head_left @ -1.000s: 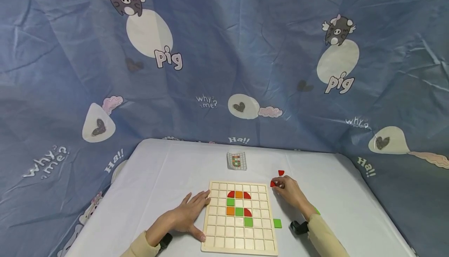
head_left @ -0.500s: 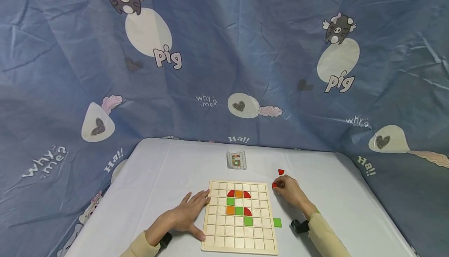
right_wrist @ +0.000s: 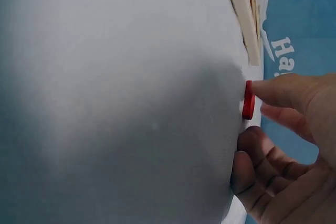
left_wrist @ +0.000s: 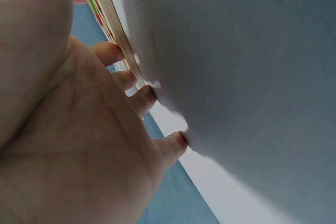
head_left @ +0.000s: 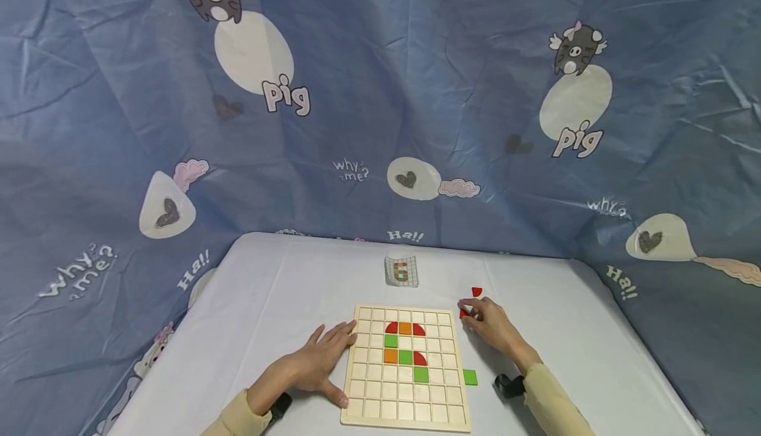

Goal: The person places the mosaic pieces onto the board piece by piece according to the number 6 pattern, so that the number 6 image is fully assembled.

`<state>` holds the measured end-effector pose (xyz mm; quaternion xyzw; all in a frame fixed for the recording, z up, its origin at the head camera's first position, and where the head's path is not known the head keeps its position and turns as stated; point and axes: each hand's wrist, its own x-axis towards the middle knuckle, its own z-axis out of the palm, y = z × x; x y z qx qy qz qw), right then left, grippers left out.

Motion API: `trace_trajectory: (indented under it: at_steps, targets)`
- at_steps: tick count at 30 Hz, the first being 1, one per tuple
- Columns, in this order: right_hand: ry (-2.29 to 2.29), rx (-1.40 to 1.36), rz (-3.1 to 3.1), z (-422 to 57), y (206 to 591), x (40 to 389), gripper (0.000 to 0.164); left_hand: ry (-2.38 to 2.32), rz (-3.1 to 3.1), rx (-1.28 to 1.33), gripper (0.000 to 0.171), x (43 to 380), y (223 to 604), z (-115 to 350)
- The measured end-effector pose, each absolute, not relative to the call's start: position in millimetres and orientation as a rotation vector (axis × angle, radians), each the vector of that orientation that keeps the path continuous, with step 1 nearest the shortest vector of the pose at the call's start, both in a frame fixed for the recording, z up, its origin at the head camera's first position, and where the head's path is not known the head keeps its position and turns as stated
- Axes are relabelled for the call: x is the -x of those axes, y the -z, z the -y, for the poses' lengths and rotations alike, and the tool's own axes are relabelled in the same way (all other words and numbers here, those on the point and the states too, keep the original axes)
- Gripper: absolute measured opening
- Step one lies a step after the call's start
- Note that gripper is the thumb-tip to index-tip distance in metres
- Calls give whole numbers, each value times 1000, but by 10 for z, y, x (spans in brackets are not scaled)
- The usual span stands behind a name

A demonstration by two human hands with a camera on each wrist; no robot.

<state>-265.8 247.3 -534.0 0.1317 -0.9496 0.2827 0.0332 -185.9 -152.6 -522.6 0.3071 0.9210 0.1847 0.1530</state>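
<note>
My left hand (head_left: 318, 361) lies spread at the left edge of the wooden grid board (head_left: 406, 414), fingertips and thumb touching its frame. The left wrist view shows its palm (left_wrist: 79, 129) beside the board's edge. My right hand (head_left: 496, 330) is just off the board's upper right, thumb and index finger around a red quarter-circle tile (head_left: 464, 314). In the right wrist view, the thumb tip touches this red tile (right_wrist: 248, 100) close to the tabletop, while the other fingers curl below. Red quarter-circle, orange square and green square tiles (head_left: 405, 357) sit in the board's cells.
Another red quarter-circle tile (head_left: 477, 292) lies beyond the right hand. A green square tile (head_left: 470, 377) lies against the board's right edge. A printed pattern card (head_left: 401, 271) is behind the board on the white table (head_left: 321, 277). A blue patterned curtain (head_left: 357, 125) surrounds the table.
The red tile at my right fingers has shifted slightly and the index finger has spread away from the thumb. My left hand and the board have stayed in place.
</note>
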Motion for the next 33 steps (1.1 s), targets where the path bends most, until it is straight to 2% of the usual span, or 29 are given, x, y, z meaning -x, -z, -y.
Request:
trace_trajectory:
  at_steps: [6,11,18,24,29,33]
  targets:
    - [-889,-419,2906,-2468,5346,2680,22,-510,-2643,-878,124,1882,5258,1540]
    - [-938,-310,2929,-2471,5347,2675,13,-510,-2644,-878,124,1893,5263,1534]
    - [-976,-129,2983,-2483,5322,2622,20,-517,-2633,-868,123,1881,5252,1522]
    - [-919,-225,2953,-2541,5322,2575,12,-509,-2641,-876,122,1872,5244,1524]
    - [-912,-313,2946,-2569,5343,2553,21,-529,-2634,-877,121,1865,5231,1527]
    - [-926,-324,2928,-2564,5370,2547,18,-544,-2627,-882,120,1860,5225,1525]
